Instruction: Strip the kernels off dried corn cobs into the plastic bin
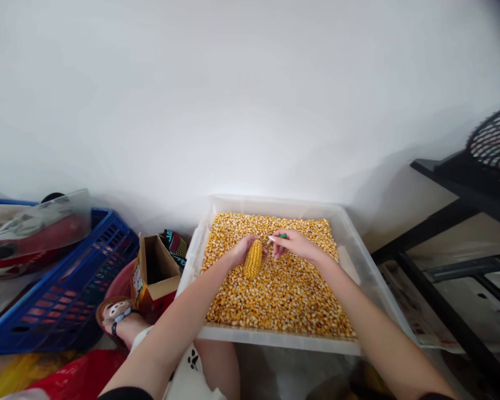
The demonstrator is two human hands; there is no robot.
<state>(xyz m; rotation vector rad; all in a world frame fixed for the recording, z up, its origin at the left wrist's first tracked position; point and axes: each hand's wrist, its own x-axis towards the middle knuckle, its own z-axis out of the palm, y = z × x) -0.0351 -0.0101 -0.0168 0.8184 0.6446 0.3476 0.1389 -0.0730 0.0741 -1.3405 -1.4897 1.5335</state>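
My left hand is closed around an ear of corn, its yellow kernels facing up and its near end pointing toward me. Close by on the right, my right hand grips a small green-handled tool. The tool's pale tip points toward the ear's far end; whether they touch I cannot tell. Both hands are over a translucent white plastic bin, which holds a wide layer of loose corn kernels.
A white wall rises behind the bin. To the left are an open cardboard box, a blue plastic crate and a sandaled foot. A black metal frame stands at the right, with a black mesh piece on top.
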